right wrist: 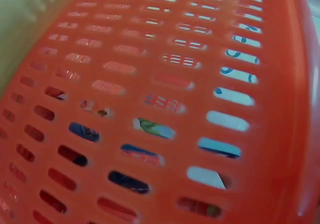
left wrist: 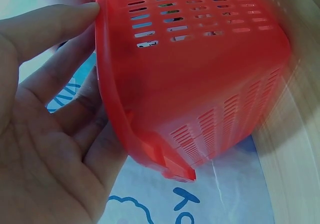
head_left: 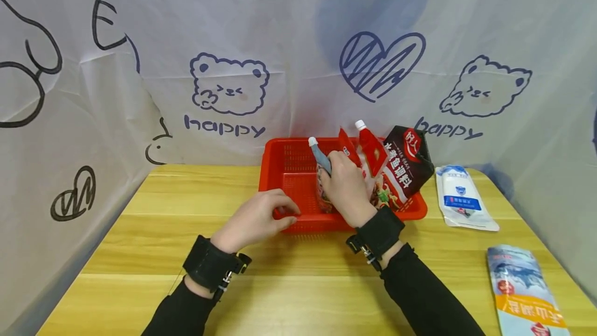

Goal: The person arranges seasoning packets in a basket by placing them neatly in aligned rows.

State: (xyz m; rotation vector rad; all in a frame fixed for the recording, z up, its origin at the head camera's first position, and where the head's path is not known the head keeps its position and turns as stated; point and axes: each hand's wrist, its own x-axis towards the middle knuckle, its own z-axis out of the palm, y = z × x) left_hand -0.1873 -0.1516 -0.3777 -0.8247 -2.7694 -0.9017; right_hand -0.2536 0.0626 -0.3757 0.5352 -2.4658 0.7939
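A red plastic basket (head_left: pixel 295 180) with slotted walls stands at the back of the table. My left hand (head_left: pixel 256 220) is at its front left rim; in the left wrist view the thumb (left wrist: pixel 75 18) meets the rim while the other fingers reach behind it. Inside the basket, my right hand (head_left: pixel 346 185) grips a grey-blue pouch (head_left: pixel 321 157) with a white cap, its lower part partly hidden by the hand. Right of that hand stand a red pouch (head_left: pixel 371 149) with a white cap and a dark seasoning packet (head_left: pixel 406 165). The right wrist view shows only the slotted basket wall (right wrist: pixel 270 134).
A white and blue pouch (head_left: pixel 462 196) lies right of the basket. Nearer the table's right edge is a blue and orange packet (head_left: pixel 527 289). Behind the wooden table (head_left: pixel 186 253) hangs a white cloth (head_left: pixel 289 30) with drawings.
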